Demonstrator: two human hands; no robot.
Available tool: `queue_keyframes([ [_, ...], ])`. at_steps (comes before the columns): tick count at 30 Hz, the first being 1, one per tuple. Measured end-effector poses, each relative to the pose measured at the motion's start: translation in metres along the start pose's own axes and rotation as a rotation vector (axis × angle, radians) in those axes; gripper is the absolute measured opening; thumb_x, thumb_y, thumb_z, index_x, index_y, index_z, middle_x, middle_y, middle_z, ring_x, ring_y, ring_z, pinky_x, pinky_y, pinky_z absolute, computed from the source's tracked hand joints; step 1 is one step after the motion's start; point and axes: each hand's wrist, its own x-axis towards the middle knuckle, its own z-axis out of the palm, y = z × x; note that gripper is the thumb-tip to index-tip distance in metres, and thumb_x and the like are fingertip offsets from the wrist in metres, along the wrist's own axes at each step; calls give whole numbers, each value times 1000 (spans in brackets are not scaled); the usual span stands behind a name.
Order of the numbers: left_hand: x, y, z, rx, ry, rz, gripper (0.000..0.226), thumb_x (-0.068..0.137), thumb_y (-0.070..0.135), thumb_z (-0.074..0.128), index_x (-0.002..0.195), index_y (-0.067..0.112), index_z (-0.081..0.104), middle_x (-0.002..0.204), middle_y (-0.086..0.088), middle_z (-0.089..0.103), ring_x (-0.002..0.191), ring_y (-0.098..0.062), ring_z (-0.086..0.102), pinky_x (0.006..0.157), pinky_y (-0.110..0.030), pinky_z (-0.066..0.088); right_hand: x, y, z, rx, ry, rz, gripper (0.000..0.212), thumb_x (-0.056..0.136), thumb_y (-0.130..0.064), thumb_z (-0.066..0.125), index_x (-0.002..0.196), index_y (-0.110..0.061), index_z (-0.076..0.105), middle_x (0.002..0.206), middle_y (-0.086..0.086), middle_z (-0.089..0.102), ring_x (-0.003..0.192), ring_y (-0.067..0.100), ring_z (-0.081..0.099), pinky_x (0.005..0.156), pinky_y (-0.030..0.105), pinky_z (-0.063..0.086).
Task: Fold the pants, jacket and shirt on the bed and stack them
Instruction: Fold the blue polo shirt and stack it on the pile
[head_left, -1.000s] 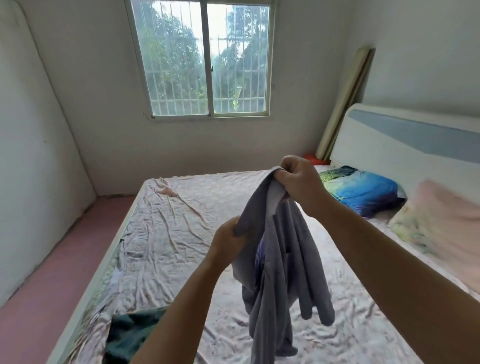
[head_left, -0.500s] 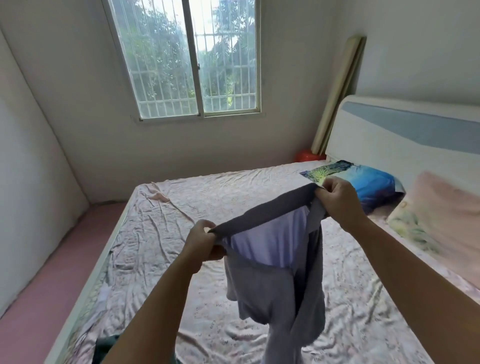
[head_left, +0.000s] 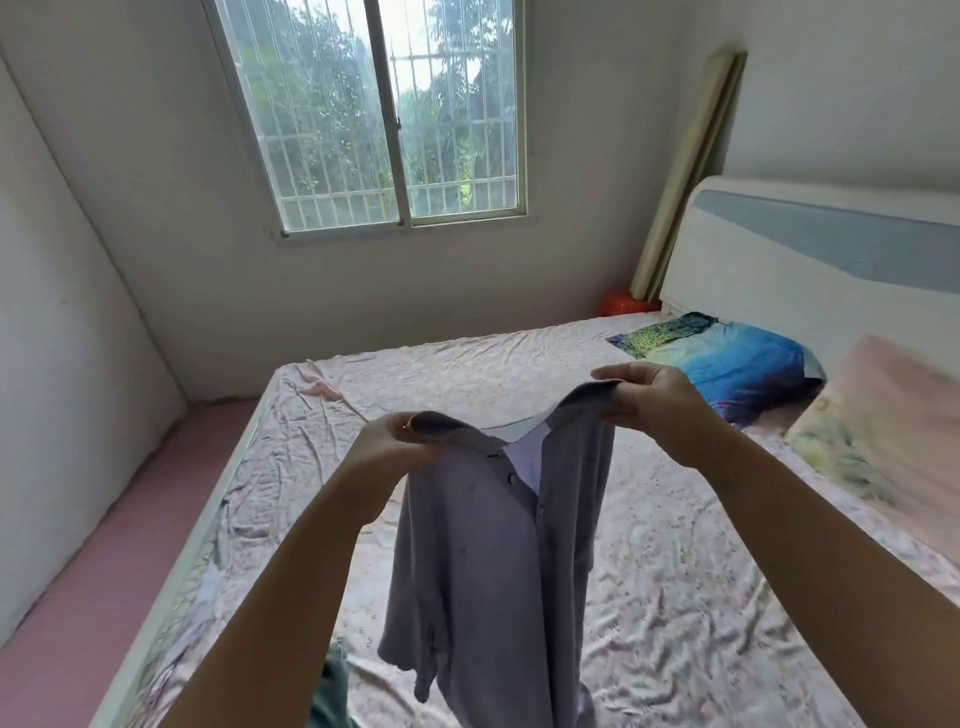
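Note:
A grey-purple button-up shirt (head_left: 483, 561) hangs in the air above the bed (head_left: 675, 597), spread between my two hands at its shoulders. My left hand (head_left: 387, 441) pinches the left shoulder. My right hand (head_left: 649, 400) pinches the right shoulder, a little higher. The collar opening and several buttons face me, and the hem dangles near the sheet. A dark green garment (head_left: 332, 696) peeks out at the bottom edge, mostly hidden behind my left forearm and the shirt.
The wrinkled pink floral sheet covers the bed. A blue pillow (head_left: 727, 364) and a pink pillow (head_left: 893, 431) lie by the white headboard (head_left: 805, 260) on the right. The left bed edge borders a pink floor (head_left: 104, 571). A window is in the far wall.
My hands have moved apart and opened the bunched shirt out by its shoulders. It now hangs flat with the button front toward me. The view has tilted down slightly.

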Motion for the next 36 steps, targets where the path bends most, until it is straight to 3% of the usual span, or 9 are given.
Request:
queue_keyframes([
  [3,8,-5,4,266,214,77,23,68,-7,64,81,12,66,83,-6,67,81,-17,60,67,-20,47,4,0,-3,-164,-86,-46,38,78,14,58,106,-11,63,105,11,64,92,20,61,77,24,55],
  [8,16,-15,11,595,481,254,12,85,2,53,78,10,61,71,-5,61,76,-29,60,57,-22,37,7,3,4,-657,139,-352,15,75,3,67,88,-4,71,75,4,64,69,13,56,58,6,40],
  [13,15,-21,13,927,697,185,22,93,15,45,109,9,60,96,-21,61,96,-38,55,83,-40,37,14,36,9,-732,319,-560,11,88,-7,58,82,2,62,78,12,46,72,20,45,63,17,30],
  [18,15,-26,7,707,449,227,22,98,9,30,114,4,44,98,-18,58,82,-28,55,62,-28,40,8,47,21,-496,143,-374,26,99,-16,37,102,6,51,96,29,59,90,37,57,68,31,38],
  [21,16,-31,-2,721,424,245,23,100,11,28,115,2,43,98,-21,62,85,-33,61,66,-30,43,9,47,26,-447,135,-346,30,99,-19,34,110,4,51,99,21,59,94,33,56,71,28,37],
  [24,17,-35,-9,692,355,269,22,100,15,31,111,3,46,97,-11,60,84,-22,57,66,-18,41,14,46,21,-488,29,-377,20,98,-21,40,91,-10,55,81,2,57,75,14,52,62,16,37],
  [27,17,-33,-14,612,264,296,14,96,17,43,96,11,55,81,0,58,74,-12,53,58,-7,38,22,43,8,-632,-137,-354,20,90,-23,57,71,-22,49,65,-5,51,57,1,47,56,20,36],
  [31,18,-33,-28,600,91,234,31,75,32,74,61,16,52,54,4,48,48,-3,44,49,-15,35,23,26,-11,-387,-500,30,25,74,-11,75,95,-5,64,94,13,70,84,20,66,69,25,54],
  [36,9,-27,-39,336,-212,-29,44,35,47,85,68,20,73,73,4,73,69,-6,67,59,-16,51,21,25,-29,-260,-701,226,31,68,-3,69,99,-1,66,98,11,72,90,21,68,70,25,54],
])
